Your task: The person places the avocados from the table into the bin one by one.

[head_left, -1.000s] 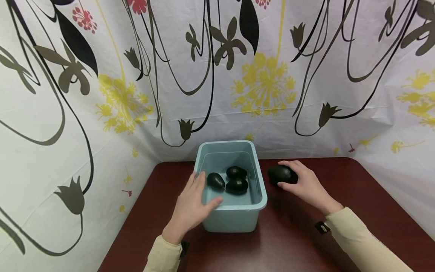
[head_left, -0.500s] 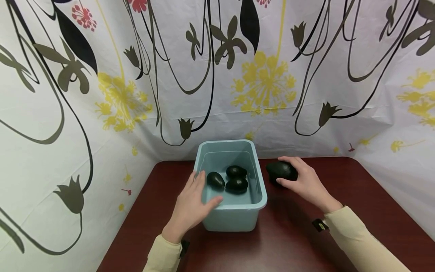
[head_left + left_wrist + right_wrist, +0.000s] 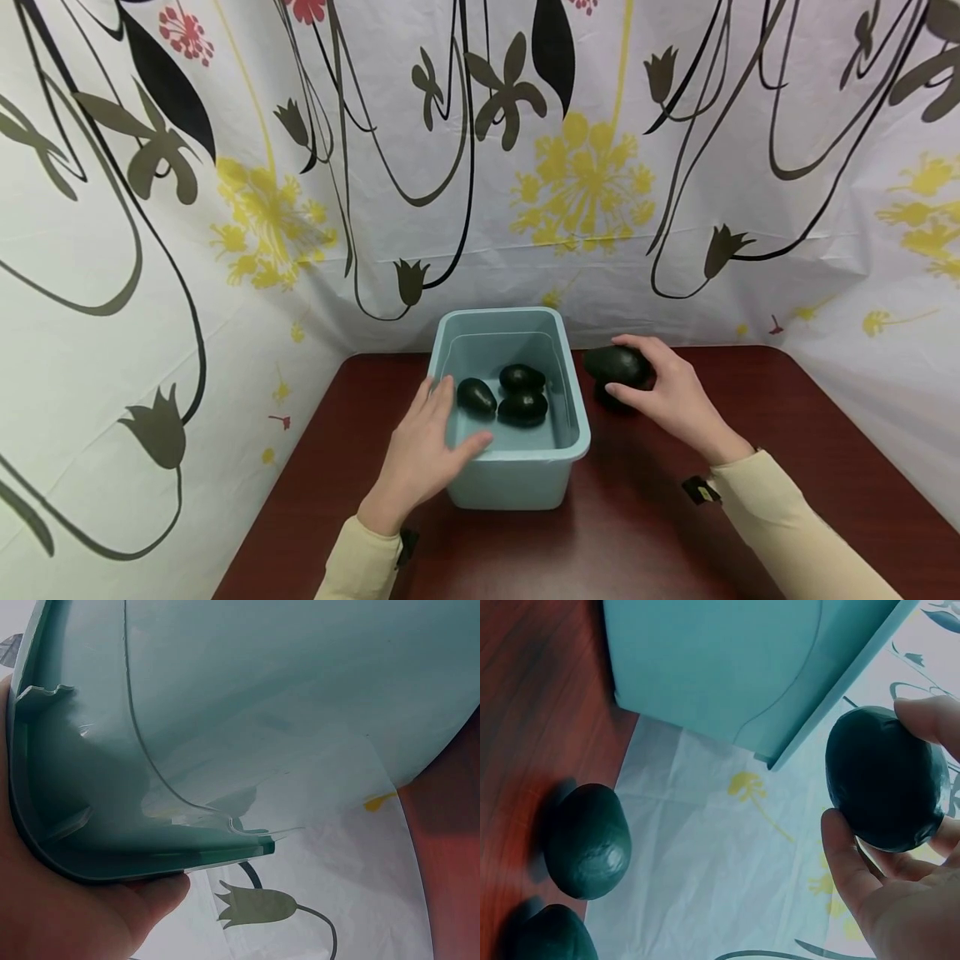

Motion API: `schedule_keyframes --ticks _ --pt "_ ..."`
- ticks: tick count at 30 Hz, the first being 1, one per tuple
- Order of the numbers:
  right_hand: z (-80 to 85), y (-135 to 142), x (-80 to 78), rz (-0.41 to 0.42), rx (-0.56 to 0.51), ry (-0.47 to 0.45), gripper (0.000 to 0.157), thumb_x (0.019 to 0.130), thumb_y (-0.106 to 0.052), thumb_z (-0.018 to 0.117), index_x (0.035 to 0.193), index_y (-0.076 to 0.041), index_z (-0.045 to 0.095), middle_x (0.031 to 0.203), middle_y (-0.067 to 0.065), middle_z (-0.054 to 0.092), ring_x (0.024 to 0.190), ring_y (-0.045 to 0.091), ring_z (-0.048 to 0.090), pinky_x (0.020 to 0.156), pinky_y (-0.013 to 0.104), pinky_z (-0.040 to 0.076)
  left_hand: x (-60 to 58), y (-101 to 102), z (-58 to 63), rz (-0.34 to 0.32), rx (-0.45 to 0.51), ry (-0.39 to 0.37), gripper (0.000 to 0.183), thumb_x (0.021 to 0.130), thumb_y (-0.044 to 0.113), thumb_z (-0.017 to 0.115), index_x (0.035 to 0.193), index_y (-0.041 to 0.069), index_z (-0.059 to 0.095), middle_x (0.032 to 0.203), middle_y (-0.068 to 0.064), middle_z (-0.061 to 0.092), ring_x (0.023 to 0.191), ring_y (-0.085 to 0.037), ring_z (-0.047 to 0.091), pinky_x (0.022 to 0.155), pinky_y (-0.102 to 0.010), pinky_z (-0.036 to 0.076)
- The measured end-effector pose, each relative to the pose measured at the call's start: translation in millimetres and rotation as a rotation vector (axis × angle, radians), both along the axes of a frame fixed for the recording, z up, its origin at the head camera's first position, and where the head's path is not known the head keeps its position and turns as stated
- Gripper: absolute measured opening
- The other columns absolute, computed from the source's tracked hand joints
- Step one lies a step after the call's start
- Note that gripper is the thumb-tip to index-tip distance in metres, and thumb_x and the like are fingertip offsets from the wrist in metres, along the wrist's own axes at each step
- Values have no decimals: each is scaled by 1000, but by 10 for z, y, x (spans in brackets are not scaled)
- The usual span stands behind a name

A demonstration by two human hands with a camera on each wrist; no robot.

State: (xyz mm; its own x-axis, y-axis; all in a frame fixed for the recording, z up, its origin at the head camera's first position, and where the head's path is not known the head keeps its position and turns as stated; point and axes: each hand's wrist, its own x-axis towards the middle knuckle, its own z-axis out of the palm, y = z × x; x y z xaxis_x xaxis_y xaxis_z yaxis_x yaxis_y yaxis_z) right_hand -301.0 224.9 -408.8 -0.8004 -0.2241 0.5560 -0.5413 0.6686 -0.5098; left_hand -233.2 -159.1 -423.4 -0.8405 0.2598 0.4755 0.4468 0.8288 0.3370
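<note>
Resting at the lower centre-left of the head view, a person's left hand [image 3: 423,454] lies at the near left corner of a pale blue bin [image 3: 510,483], fingers extended along the left rim and thumb stretched over the near edge, laid loosely rather than clenched. Inside the bin, at centre frame, are three dark green avocados: a left one [image 3: 476,398] just beside the left hand, then a farther one [image 3: 522,378] and a nearer one [image 3: 522,409] close together. At centre-right, beyond the bin's right wall, the right hand [image 3: 678,404] grasps a fourth avocado [image 3: 613,365] from its right side, thumb along the near face and fingers over the far; part of another avocado [image 3: 611,403] shows directly below it. The right wrist view has two avocados on the reddish-brown table [image 3: 547,742], one at mid-left [image 3: 590,841] and one at lower left [image 3: 551,937], both well apart from the fruit gripped between fingers and thumb at right.
</note>
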Motion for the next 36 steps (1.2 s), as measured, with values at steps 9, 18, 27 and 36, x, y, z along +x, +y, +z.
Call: schedule_keyframes --ticks 9,18,27,36 --pt "55 -37 10 10 -32 -10 67 83 -42 83 142 -38 52 134 -7 54 112 18 56 85 46 49 -9 -3 -2 0 -1 0 100 89 77 50 157 6 34 160 -9 36 150 -30 23 102 -57 43" --pt "114 -113 17 2 -39 1 67 84 -44 82 144 -38 51 134 -9 54 104 12 57 76 37 50 -18 -4 -8 -3 0 7 99 90 77 50 157 6 34 159 -9 36 150 -30 24 102 -56 44" --pt "170 -190 37 20 -63 13 68 84 -44 82 144 -36 52 137 -11 53 109 12 57 80 39 50 -18 -4 -6 -5 5 9 99 89 77 50 157 5 34 160 -9 36 150 -30 24 102 -56 43" --pt "241 -277 49 39 -83 24 67 84 -44 82 143 -40 51 136 -12 53 109 11 56 79 36 49 -9 -4 -2 -11 0 17 99 90 76 50 156 4 35 159 -12 37 150 -31 24 102 -57 44"
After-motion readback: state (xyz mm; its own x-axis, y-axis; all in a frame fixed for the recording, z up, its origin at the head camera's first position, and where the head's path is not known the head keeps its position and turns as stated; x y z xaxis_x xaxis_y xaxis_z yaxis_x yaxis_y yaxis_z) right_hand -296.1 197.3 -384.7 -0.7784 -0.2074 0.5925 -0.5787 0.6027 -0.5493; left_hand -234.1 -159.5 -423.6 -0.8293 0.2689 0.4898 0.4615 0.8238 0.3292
